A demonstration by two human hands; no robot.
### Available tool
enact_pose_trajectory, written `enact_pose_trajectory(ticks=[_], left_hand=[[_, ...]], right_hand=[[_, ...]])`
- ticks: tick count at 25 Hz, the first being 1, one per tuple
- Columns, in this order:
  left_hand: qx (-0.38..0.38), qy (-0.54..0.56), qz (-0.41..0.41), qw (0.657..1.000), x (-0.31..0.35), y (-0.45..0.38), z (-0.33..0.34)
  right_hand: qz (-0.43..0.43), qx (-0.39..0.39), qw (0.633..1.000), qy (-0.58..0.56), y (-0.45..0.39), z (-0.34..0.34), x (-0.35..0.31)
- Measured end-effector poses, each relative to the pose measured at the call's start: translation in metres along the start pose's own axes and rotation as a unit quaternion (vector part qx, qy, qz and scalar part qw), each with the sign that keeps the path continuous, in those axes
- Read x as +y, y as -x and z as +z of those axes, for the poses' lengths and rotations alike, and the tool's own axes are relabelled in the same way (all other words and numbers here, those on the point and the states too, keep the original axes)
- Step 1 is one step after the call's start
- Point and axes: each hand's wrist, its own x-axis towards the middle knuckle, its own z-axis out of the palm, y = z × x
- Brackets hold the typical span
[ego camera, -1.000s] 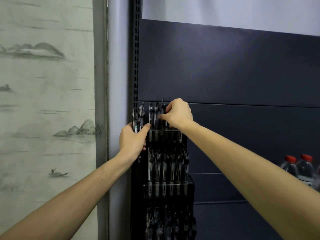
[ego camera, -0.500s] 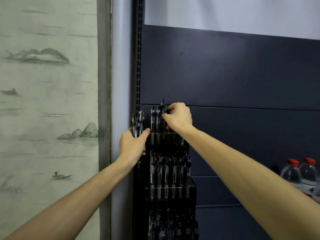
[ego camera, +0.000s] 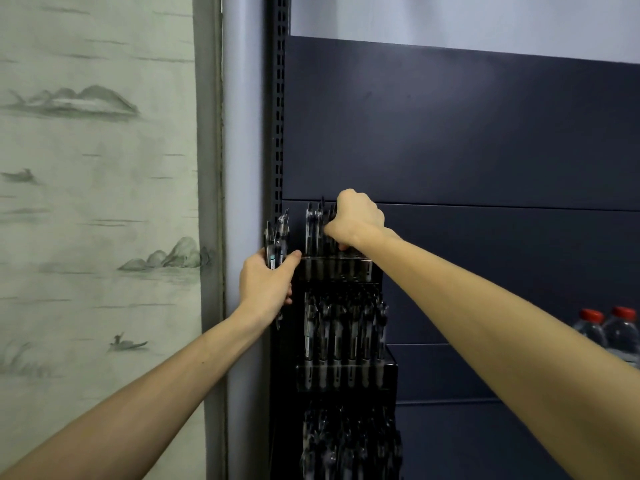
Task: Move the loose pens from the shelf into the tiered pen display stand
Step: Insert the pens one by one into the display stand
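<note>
- The tiered pen display stand point(ego camera: 346, 368) rises against the dark shelf back panel point(ego camera: 467, 133); its middle and bottom tiers look packed with upright pens.
- The top tier point(ego camera: 336, 268) holds a few pens at its left end; how full its right part is cannot be told, since the right hand covers it.
- The left hand point(ego camera: 266, 285) grips a small bundle of loose pens point(ego camera: 275, 240) upright, just beside the stand's top left corner.
- The right hand point(ego camera: 356, 220) is curled over the top-tier pens, fingers closed on what seems to be a pen being seated; the pinch itself is hidden.
- Judged from this, most of the work is done: what remains is the bundle in the left hand.
- Water bottles point(ego camera: 609, 330) stand at the far right.
</note>
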Motion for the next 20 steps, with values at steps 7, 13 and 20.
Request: enact_pose_trajectory(ticks=[7, 13, 20], left_hand=[[-0.015, 0.030, -0.020, 0.999, 0.002, 0.002, 0.001], [-0.024, 0.024, -0.013, 0.999, 0.009, 0.003, 0.003], [-0.010, 0.016, -0.004, 1.000, 0.008, 0.001, -0.007]], right_hand=[[-0.034, 0.060, 0.989, -0.127, 0.003, -0.008, 0.033], [-0.045, 0.044, 0.986, -0.152, -0.010, -0.008, 0.011], [-0.042, 0.045, 0.993, -0.103, -0.037, -0.018, -0.003]])
